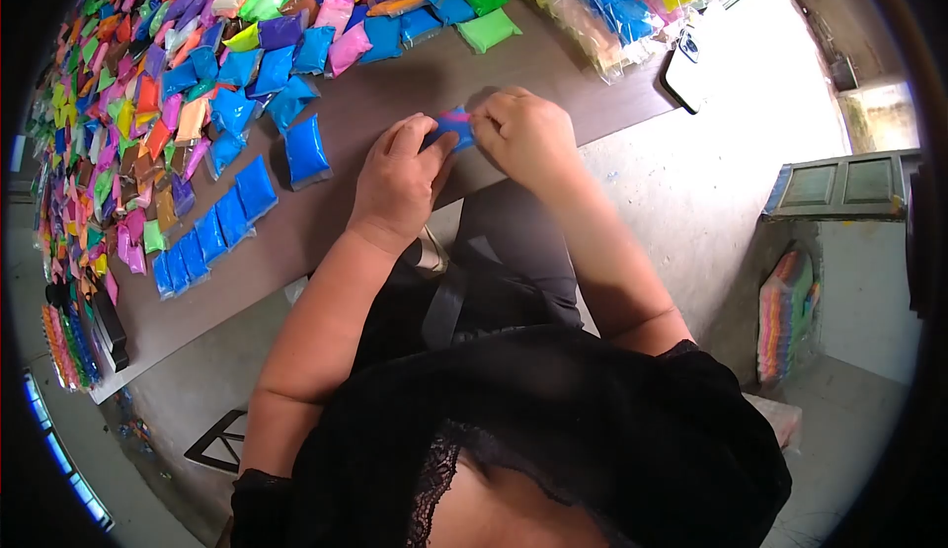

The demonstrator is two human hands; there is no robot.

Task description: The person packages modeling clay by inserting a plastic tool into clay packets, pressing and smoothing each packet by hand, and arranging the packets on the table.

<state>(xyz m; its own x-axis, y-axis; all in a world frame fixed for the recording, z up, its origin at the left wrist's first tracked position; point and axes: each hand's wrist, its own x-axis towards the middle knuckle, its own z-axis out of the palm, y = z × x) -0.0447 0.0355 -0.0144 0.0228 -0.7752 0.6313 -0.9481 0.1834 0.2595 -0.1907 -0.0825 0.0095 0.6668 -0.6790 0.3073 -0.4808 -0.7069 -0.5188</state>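
Between my two hands, at the table's near edge, is a small blue packet with a streak of pink at its top. My left hand has its fingers closed on the packet's left side. At the other side, my right hand pinches the packet's right end with curled fingers. My fingers partly cover it. To the left of my left hand lies a single blue packet. Farther left, several blue packets lie in an overlapping row along the table.
A big spread of coloured packets covers the table's left and far side. Rows of bagged packets lie at the far right. A phone sits on the right edge. More stacked packets stand on the right, below table height.
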